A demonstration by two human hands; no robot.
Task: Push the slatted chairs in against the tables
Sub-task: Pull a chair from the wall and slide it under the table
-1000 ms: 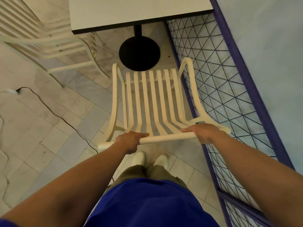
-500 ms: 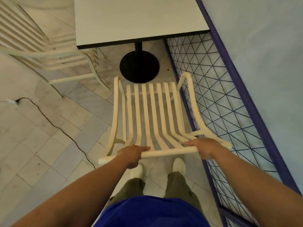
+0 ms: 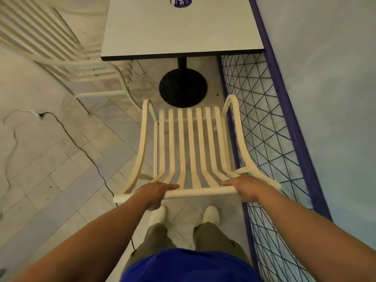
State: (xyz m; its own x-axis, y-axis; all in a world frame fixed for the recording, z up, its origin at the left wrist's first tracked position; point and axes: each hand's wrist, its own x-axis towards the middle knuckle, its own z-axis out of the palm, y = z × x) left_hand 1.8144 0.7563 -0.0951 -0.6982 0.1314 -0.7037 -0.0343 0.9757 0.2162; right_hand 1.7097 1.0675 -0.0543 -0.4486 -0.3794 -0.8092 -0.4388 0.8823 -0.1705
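Left hand (image 3: pixel 154 193) and right hand (image 3: pixel 246 188) grip the slatted chair (image 3: pixel 191 143) by its top bar (image 3: pixel 200 193). Push evenly, straight to the far table (image 3: pixel 179 27), clear of the right-side wire fence (image 3: pixel 262 119).

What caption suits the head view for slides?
Left hand and right hand hold the top rail of a cream slatted chair before a white table.

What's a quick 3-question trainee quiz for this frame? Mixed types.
1. True or false: the left hand and right hand both hold the slatted chair by its top rail.
2. What runs along the chair's right side? A) wire mesh fence B) a sofa C) a bin
3. Fill in: the table stands on a round black ____.
Key: 1 true; 2 A; 3 base.
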